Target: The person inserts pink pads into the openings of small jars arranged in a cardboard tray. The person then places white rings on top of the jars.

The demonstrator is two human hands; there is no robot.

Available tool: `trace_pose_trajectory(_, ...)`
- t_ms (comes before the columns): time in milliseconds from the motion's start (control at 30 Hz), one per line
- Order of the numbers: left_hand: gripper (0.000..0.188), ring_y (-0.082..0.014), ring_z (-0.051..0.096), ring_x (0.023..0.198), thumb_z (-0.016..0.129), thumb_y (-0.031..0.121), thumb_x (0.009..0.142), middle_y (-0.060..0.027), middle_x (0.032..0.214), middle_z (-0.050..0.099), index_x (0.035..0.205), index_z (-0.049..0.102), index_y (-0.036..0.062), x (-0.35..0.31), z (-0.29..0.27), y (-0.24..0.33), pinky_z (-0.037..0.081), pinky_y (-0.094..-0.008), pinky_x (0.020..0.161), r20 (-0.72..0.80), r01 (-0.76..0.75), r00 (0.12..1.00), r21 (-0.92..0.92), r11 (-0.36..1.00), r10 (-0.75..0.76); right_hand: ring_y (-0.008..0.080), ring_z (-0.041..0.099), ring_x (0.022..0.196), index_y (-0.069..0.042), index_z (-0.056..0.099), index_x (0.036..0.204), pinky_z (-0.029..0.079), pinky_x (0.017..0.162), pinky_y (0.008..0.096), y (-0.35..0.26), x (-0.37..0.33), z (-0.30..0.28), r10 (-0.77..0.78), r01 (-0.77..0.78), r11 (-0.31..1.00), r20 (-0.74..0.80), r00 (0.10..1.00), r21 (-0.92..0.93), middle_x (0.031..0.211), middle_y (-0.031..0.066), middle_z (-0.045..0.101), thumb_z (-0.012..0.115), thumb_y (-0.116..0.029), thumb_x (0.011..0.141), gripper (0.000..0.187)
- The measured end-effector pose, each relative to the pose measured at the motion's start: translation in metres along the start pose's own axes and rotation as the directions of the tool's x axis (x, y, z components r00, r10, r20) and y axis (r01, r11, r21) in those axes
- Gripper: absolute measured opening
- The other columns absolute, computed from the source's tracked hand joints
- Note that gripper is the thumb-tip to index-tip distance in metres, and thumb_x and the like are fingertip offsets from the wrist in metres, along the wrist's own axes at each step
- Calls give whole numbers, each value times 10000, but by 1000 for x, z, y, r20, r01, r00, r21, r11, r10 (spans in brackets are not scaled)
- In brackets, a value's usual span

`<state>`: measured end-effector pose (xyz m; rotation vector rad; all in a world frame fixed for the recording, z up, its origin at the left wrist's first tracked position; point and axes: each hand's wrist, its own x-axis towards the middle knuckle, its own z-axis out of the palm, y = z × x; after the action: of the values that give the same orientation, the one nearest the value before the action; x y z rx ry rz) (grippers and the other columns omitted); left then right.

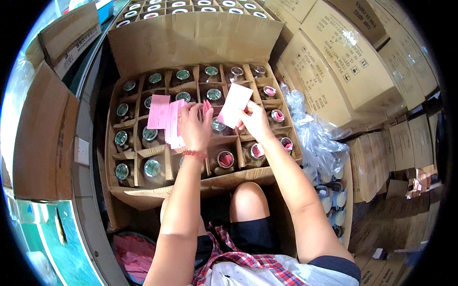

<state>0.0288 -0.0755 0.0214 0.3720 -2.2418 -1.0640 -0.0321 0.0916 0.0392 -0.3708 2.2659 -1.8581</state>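
Before me stands an open cardboard carton point(193, 43), split by cardboard dividers into cells that hold clear glass bottles point(152, 168). Several bottles along the right and front right have folded pink paper point(225, 158) in their mouths. My left hand point(194, 128), with a red beaded bracelet at the wrist, grips a fanned stack of pink paper slips point(160, 114) over the middle cells. Another bit of pink paper shows by its fingers. To the right, my right hand point(254, 120) pinches a single pale pink slip point(235, 102) by its lower edge, above the bottles.
Beyond the flap is another divided box with round-topped items point(206, 9). Printed cartons point(310, 81) are stacked at right, with crumpled clear plastic point(317, 143) and pale-lidded items point(338, 199) beside them. At left are a cardboard box point(45, 133) and a basin of pink material point(133, 255).
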Motion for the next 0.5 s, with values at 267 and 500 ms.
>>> trace_pose_trajectory(267, 202, -270, 587, 992, 681, 216, 788, -115, 1020, 645, 931, 682, 73, 1, 29, -39, 413, -414, 907, 3, 48, 999, 207, 977, -50, 306, 622, 887, -74, 642, 884, 511, 705, 394, 53, 18, 31, -360, 403, 655, 206, 910, -640, 923, 133, 591, 635, -28, 736, 155)
trace_pose_trajectory(500, 198, -100, 562, 755, 641, 138, 885, -64, 860, 645, 986, 595, -26, 25, -18, -29, 461, -260, 679, -36, 328, 907, -566, 757, -420, 298, 558, 893, -74, 690, 882, 421, 762, 409, 20, -2, 37, -247, 538, 285, 481, 841, -794, 962, 129, 567, 655, -188, 757, 172)
